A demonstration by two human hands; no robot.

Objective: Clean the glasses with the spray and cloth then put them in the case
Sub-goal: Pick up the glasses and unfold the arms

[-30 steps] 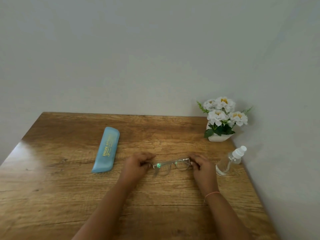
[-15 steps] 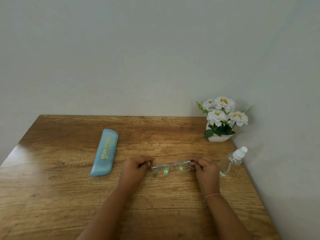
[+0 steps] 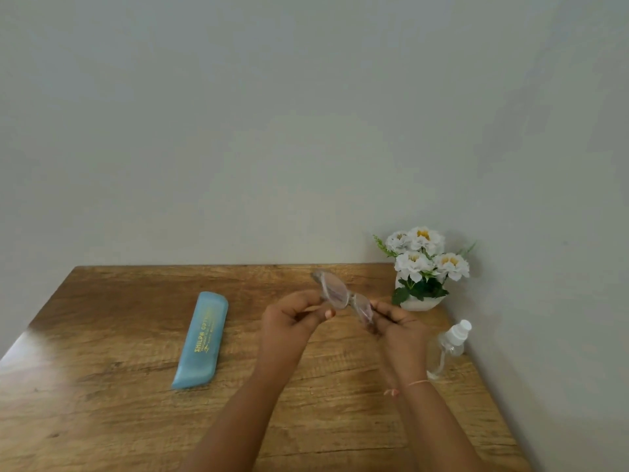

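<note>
Your left hand and right hand each pinched an end of the glasses, held tilted above the tabletop at centre frame. A loose pinch could have dropped them. The spray bottle at right looked nearly empty; the blue case at left lay closed, contents hidden. You had no cloth in view.

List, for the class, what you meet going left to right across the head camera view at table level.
Blue glasses case → left hand → glasses → right hand → spray bottle.
</note>
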